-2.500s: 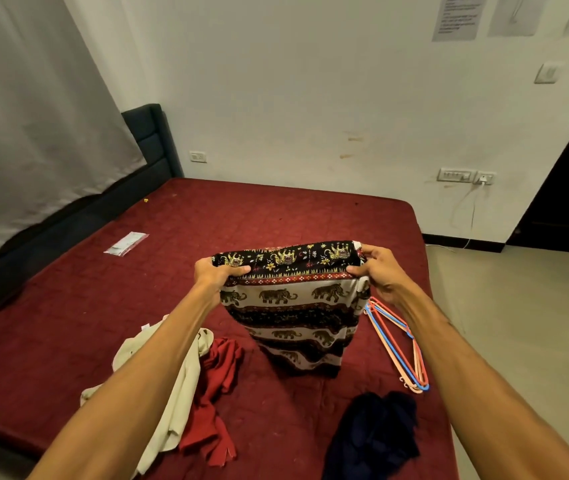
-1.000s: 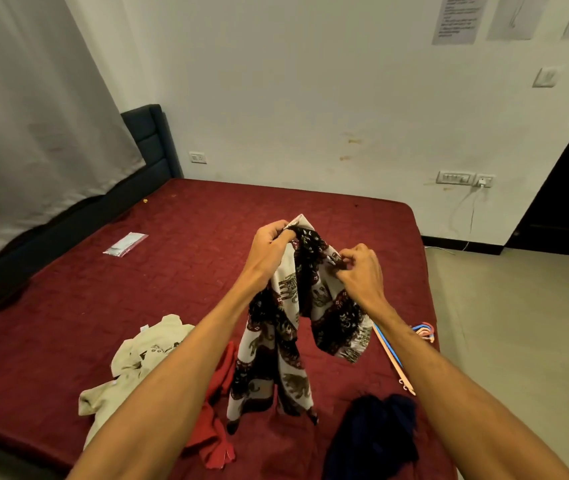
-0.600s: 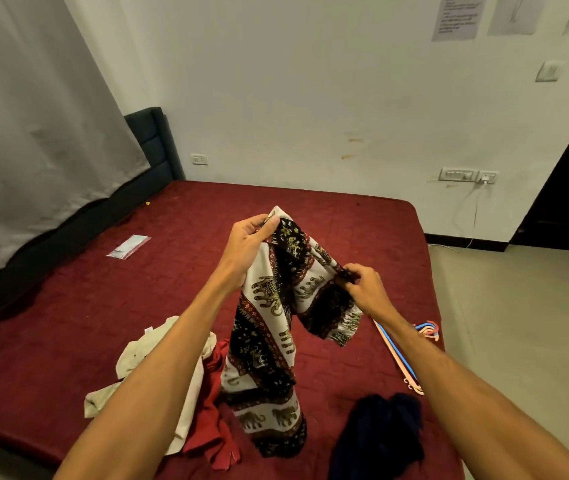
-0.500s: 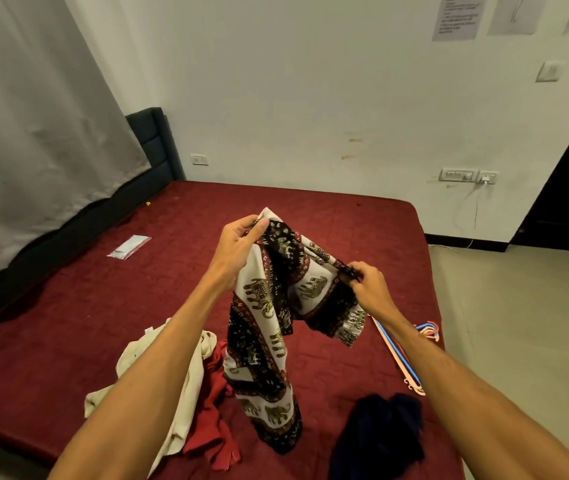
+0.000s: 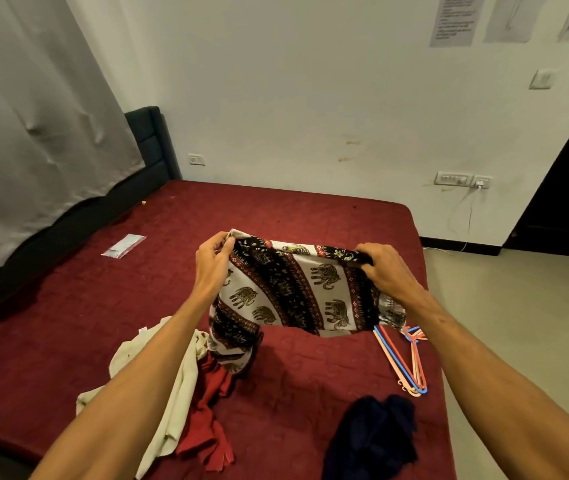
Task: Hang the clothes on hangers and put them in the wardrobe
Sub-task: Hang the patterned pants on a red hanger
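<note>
Nearest us on the maroon quilted bed point(image 5: 311, 220) lie a crumpled navy garment point(image 5: 373, 434), a red garment point(image 5: 207, 420) and a cream garment point(image 5: 179, 375), none on a hanger, with a bundle of thin pink, blue and red plastic hangers point(image 5: 414, 358) at the bed's right edge. We judge the step to be spreading one piece for hanging, so the next move calls for freeing a hand to fetch a hanger. Beyond, above the bed, the black, white and red elephant-print cloth point(image 5: 293, 292) is stretched between both hands: the left hand point(image 5: 212, 268) pinches its upper left corner, and the right hand point(image 5: 385, 271) grips its upper right edge with curled fingers.
</note>
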